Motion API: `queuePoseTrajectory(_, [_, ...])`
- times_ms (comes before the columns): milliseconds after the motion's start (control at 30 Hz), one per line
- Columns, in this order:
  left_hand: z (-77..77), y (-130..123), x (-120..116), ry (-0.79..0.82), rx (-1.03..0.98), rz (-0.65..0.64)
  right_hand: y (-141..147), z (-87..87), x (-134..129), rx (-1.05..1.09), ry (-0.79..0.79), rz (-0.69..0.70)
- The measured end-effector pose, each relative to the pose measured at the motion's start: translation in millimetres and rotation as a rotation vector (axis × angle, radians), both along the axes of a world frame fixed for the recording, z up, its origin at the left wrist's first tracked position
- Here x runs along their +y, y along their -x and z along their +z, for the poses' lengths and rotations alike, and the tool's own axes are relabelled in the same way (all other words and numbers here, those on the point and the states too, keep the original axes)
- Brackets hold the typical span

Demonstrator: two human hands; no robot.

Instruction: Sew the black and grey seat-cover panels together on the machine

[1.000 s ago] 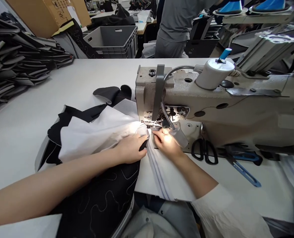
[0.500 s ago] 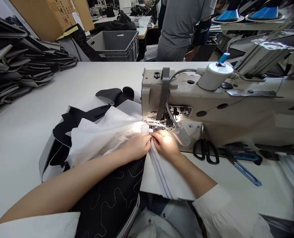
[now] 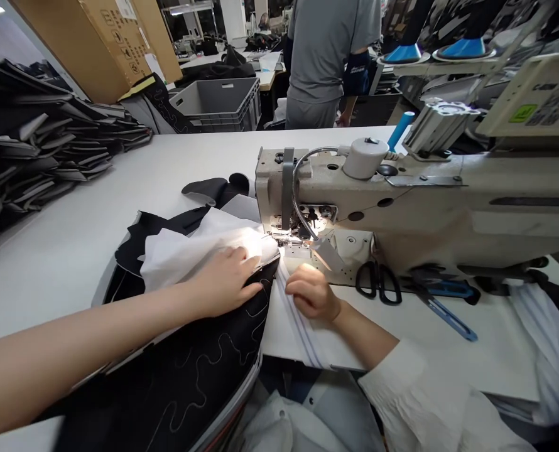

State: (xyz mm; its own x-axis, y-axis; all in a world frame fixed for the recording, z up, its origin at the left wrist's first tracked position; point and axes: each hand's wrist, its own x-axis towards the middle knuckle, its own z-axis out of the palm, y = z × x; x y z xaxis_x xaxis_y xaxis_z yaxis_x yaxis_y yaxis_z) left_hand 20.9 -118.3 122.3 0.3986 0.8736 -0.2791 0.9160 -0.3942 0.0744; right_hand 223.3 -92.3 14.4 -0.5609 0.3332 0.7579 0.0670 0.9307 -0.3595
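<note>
Left grip (image 3: 225, 282) on white fabric (image 3: 189, 254), right grip (image 3: 311, 292) on striped strip (image 3: 298, 326)

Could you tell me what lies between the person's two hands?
The head view shows a black fabric edge and a striped white strip between the left hand and right hand.

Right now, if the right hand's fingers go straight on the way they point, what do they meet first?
For the right hand, probably the edge of the black stitched panel, past the striped white fabric; depth is unclear.
</note>
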Motion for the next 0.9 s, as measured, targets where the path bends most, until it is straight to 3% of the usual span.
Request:
queuePoseTrajectory(100, [44.3,27,-42,0.402,0.088,0.222,27,3.8,-16,-0.185,-0.056,0.096])
queuePoseTrajectory(167, [58.8,35,-64,0.595,0.138,0.326,45,4.4,-27,-0.263,0.003,0.026])
queuePoseTrajectory(200, [60.4,34,-71,0.596,0.187,0.334,51,4.3,-32,-0.280,0.035,-0.008])
queuePoseTrajectory(300, [50.6,24,-72,0.281,0.366,0.136,56,2.4,-45,-0.337,0.038,0.002])
queuePoseTrajectory(400, [36.4,11,-45,-0.010,0.409,-0.107,42,-0.2,-47,-0.433,-0.080,0.085])
queuePoseTrajectory(500, [27.2,-2,-11,-0.019,0.383,-0.131,20,-1.1,-39,-0.500,-0.149,0.100])
queuePoseTrajectory(600, [17.6,-17,8,0.084,0.311,-0.139,-2,-1.4,-26,-0.458,-0.053,-0.040])
queuePoseTrajectory(767, [-8.1,-37,7,0.011,0.248,-0.186,-23,-6.5,1,-0.320,0.227,-0.334])
queuePoseTrajectory(900, [-34.0,-37,7,-0.052,0.222,-0.094,-16,-12.4,23,-0.365,0.241,-0.401])
